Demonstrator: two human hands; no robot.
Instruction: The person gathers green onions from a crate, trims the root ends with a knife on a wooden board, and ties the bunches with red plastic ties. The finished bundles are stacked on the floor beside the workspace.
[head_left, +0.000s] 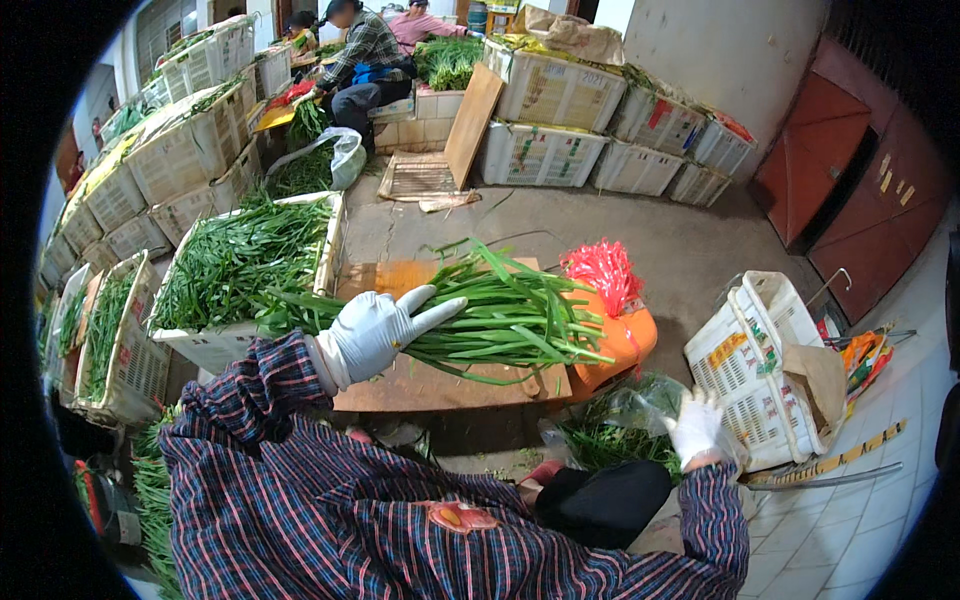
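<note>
My left hand (382, 330), in a white glove, is at a bunch of long green leafy stalks (502, 322) above a low wooden board (450, 390). Two fingers stretch over the bunch; the thumb and other fingers are hard to make out. The cut ends point right, towards an orange container (619, 337) topped with red plastic strands (604, 274). My right hand (696, 427), also gloved in white, has its fingers spread with nothing in them, beside a clear plastic bag (645, 405) with green trimmings.
A white crate (334, 247) heaped with greens stands left of the board. Stacked white crates (757, 375) are at the right, with more crates (555, 154) along the back wall. A person (367, 67) sits at the back left, handling greens; another person (424, 30) is behind.
</note>
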